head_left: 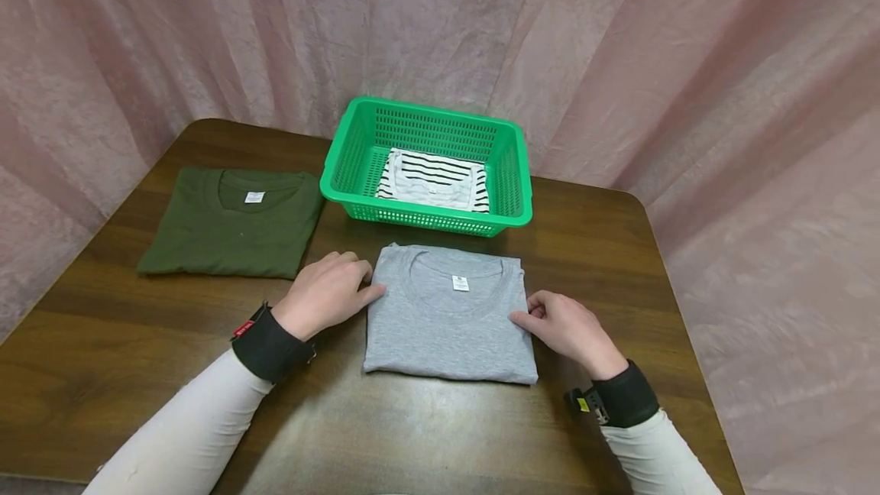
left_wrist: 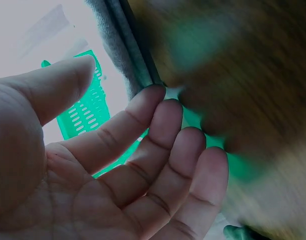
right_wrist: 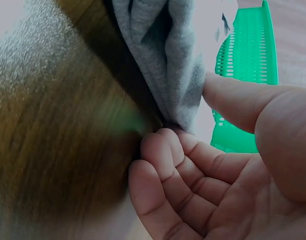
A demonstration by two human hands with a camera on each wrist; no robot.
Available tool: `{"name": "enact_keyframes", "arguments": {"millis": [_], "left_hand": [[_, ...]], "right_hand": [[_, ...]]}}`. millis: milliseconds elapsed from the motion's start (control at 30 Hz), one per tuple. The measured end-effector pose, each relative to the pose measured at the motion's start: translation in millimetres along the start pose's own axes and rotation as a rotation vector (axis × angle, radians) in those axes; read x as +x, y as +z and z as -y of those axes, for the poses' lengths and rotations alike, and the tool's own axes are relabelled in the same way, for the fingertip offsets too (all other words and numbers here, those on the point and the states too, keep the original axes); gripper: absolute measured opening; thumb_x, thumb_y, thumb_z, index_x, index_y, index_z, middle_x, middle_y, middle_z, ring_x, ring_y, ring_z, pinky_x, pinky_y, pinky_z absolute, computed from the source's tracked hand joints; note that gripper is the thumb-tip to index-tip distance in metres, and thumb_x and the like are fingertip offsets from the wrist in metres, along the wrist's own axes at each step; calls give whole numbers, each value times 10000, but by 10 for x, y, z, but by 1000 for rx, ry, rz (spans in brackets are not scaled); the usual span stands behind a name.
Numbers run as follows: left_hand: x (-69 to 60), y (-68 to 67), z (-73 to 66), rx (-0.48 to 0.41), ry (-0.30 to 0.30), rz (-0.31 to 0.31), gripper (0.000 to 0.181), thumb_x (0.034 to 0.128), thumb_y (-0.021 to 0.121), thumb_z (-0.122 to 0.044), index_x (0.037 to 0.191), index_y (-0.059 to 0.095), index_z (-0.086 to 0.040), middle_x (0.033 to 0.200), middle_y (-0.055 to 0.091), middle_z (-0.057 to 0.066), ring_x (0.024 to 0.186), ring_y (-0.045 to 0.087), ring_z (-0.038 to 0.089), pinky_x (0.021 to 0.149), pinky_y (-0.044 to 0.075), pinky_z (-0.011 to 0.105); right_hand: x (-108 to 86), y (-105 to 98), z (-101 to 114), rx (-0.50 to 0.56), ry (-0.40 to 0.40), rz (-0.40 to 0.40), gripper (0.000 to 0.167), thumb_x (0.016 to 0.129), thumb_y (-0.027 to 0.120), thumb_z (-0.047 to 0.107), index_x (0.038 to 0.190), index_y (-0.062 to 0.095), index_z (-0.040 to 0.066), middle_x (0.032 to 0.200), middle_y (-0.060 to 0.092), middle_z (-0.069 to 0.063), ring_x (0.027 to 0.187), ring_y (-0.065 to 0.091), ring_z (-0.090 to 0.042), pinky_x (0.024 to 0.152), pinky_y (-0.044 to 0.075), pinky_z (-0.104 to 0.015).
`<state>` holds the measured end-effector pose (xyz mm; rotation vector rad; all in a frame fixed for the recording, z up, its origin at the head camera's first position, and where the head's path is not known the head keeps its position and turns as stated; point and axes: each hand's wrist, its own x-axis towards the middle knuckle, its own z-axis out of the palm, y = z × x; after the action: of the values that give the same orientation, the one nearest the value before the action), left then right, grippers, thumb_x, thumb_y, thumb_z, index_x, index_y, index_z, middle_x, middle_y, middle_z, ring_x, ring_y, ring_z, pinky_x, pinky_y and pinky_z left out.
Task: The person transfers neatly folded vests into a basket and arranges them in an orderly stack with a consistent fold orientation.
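Observation:
A folded grey T-shirt [head_left: 450, 334] with a white neck label lies flat on the wooden table, between both hands. At its left edge is my left hand [head_left: 330, 292], thumb by the cloth and loosely bent fingers beside the side fold. In the left wrist view the fingertips [left_wrist: 165, 112] rest low by the shirt's edge, and the thumb stands apart from them. My right hand [head_left: 567, 327] pinches the right edge: the thumb [right_wrist: 233, 97] lies against the upper side, while the index fingertip is hidden beneath the fold. The other fingers curl against the table.
Behind the grey shirt stands a green plastic basket [head_left: 426, 214] holding a folded black-and-white striped shirt [head_left: 436, 170]. A folded dark green T-shirt [head_left: 234, 239] lies on the table [head_left: 591, 243] at the left. A pink curtain [head_left: 440, 29] hangs behind the table.

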<state>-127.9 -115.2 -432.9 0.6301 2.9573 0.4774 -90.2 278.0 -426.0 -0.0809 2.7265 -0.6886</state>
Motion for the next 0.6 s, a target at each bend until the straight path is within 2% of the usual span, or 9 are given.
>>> {"name": "enact_keyframes", "arguments": {"millis": [433,600], "left_hand": [[28,13,-45,7,-14,25,263,1022,789,-341,867,717,-142,833,622,19,824,587,269,672,497,431],[35,32,-85,21,-17,43,279,1017,804,-351,920,730,-100,815,610,28,815,583,267,668,497,428]], "right_hand": [[-28,48,21,-29,-2,-24,315,1019,791,412,907,688,137,736,522,7,701,505,-186,649,373,-369],[-33,61,39,-31,13,-20,297,1004,808,387,907,683,135,732,533,-2,701,516,-194,644,380,-370]]}}
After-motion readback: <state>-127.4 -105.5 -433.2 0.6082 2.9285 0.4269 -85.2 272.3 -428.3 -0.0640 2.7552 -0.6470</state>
